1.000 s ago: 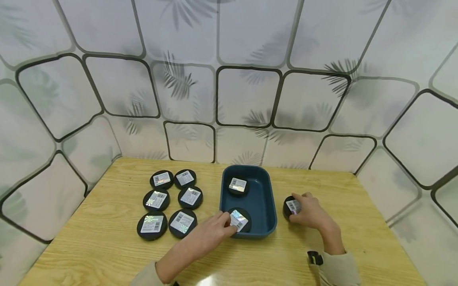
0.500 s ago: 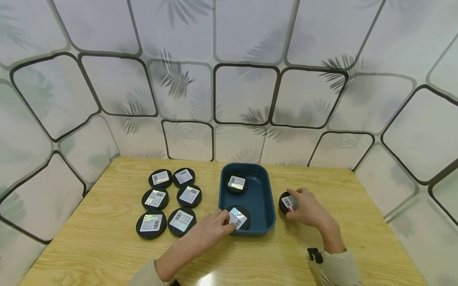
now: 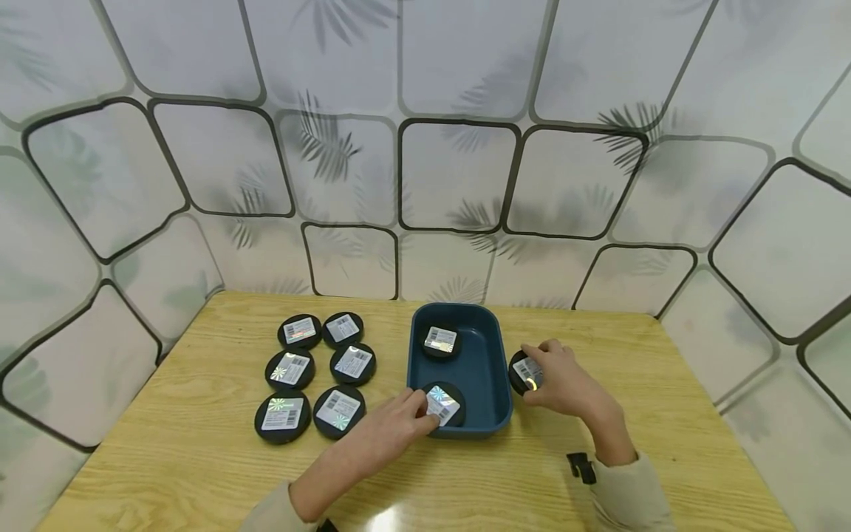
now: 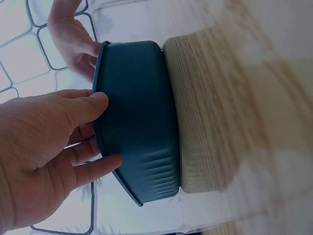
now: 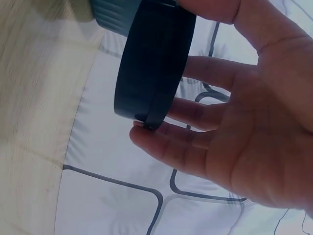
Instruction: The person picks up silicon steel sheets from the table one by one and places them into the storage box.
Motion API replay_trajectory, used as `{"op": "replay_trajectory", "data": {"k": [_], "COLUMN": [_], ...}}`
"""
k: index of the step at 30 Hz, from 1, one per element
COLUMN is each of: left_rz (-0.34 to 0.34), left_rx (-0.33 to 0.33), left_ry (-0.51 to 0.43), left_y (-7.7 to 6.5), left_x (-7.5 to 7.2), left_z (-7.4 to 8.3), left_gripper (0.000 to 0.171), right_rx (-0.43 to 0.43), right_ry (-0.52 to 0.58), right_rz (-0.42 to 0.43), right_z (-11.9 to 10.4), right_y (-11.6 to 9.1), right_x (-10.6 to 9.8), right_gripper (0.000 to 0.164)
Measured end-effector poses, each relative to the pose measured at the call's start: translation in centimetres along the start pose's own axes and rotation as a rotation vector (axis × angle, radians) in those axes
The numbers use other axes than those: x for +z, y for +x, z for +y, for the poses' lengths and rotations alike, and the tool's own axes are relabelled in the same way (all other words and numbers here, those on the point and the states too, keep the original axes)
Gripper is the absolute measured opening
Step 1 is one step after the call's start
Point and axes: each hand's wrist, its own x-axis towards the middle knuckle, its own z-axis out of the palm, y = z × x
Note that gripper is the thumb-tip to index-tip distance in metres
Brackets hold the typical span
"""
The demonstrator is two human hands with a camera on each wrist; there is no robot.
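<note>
A dark blue plastic bin (image 3: pixel 488 355) stands on the table with two flat, round black containers inside, each with a white label. One labelled container (image 3: pixel 440 341) lies at its far left, the other (image 3: pixel 452 405) at its near left corner. My left hand (image 3: pixel 392 428) holds the bin's rim at that corner, thumb outside and some fingers behind the rim (image 4: pixel 96 73) in the left wrist view. My right hand (image 3: pixel 565 380) grips a third round black container (image 5: pixel 151 58) by its edge, just right of the bin and off the table.
Several more round black containers (image 3: pixel 352 363) lie label up in two columns on the wooden table (image 3: pixel 199 414), left of the bin. A patterned wall covering (image 3: pixel 459 177) rises behind the table's far edge and along both sides.
My right hand has carried its round black container leftward and slightly away, up to the bin's right side. My left hand stays at the rim; the bin has not moved.
</note>
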Motion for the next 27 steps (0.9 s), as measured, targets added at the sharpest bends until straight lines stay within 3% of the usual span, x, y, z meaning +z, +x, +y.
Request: {"op": "replay_trajectory", "data": {"k": [17,27], "left_rz": [-0.014,-0.028], "left_rx": [-0.006,-0.01], "left_ry": [-0.001,-0.01], "left_y": [-0.1,0.1], "left_x": [0.0,0.0], "left_z": [0.0,0.1], "left_gripper": [0.023,0.022], "right_rx": [-0.069,-0.094], "right_ry": [-0.03,-0.018], "right_rz": [0.059,0.046], "right_z": [-1.1,-2.5], "right_y": [0.3,1.2], "right_x": [-1.4,-1.5], "right_gripper": [0.078,0.076]}}
